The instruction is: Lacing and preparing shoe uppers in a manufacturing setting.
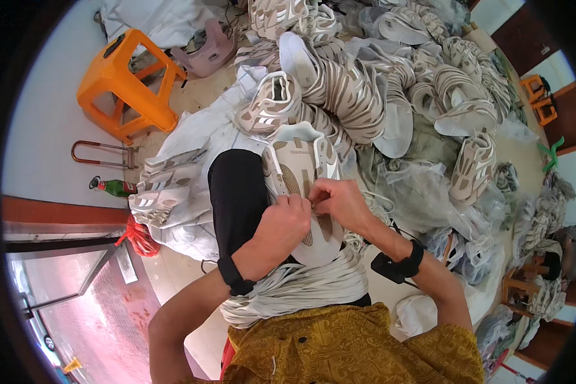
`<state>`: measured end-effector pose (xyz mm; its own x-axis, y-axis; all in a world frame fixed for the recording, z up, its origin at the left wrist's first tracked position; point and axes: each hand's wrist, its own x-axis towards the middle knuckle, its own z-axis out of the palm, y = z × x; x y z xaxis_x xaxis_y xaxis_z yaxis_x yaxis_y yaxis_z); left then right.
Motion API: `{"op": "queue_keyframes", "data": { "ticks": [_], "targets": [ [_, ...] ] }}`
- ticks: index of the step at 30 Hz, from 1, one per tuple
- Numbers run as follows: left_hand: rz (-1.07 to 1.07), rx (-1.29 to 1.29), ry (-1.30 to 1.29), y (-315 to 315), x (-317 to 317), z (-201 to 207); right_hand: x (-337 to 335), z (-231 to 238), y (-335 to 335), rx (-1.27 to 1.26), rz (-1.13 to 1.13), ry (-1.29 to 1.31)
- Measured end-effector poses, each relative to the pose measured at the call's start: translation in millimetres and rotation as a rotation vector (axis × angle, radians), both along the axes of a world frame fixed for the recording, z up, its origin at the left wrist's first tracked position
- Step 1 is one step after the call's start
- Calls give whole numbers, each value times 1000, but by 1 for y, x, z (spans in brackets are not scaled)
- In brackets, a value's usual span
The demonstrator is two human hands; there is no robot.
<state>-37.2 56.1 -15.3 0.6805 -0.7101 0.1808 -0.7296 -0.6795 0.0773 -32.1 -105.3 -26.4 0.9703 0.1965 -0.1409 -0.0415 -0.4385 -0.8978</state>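
Observation:
A beige and white sneaker upper (298,168) rests on my lap, its padded collar pointing away from me. Over the middle of its tongue my two hands meet. My left hand (284,221) is closed, with thumb and fingertips pinched together at the eyelet edge. Just right of it, my right hand (340,201) is also closed in a pinch, fingertips touching the upper. Whatever thin thing they pinch is hidden by the fingers. Across my lap, below the upper, lies a thick bundle of white shoelaces (301,285).
Stacked sneaker uppers (352,102) pile up ahead and to the right. More uppers (163,192) lie on white sacking at left, near an orange stool (128,83), a green bottle (116,187) and red cord (141,238). At far right sits another person (560,262).

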Motion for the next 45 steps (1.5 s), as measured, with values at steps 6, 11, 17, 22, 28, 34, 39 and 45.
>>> {"op": "queue_keyframes", "data": {
  "ticks": [6,11,17,22,28,34,39,45],
  "targets": [
    [-26,131,42,-15,8,6,-1,-11,-2,-75,-34,-55],
    [-34,265,116,-19,16,13,2,-13,-5,51,-19,-42],
    [109,-40,450,-11,24,13,1,-13,-6,188,-44,29],
    [221,-274,640,-7,23,10,3,-14,-6,193,12,32],
    [487,-398,1044,20,25,55,-3,-27,-17,547,-2,139],
    [465,-529,1104,20,16,71,0,4,17,-131,144,-663],
    [316,-855,1181,25,7,35,2,11,5,244,38,-156],
    [1,-662,366,22,-10,26,-11,73,28,346,167,-473]
  ]
}}
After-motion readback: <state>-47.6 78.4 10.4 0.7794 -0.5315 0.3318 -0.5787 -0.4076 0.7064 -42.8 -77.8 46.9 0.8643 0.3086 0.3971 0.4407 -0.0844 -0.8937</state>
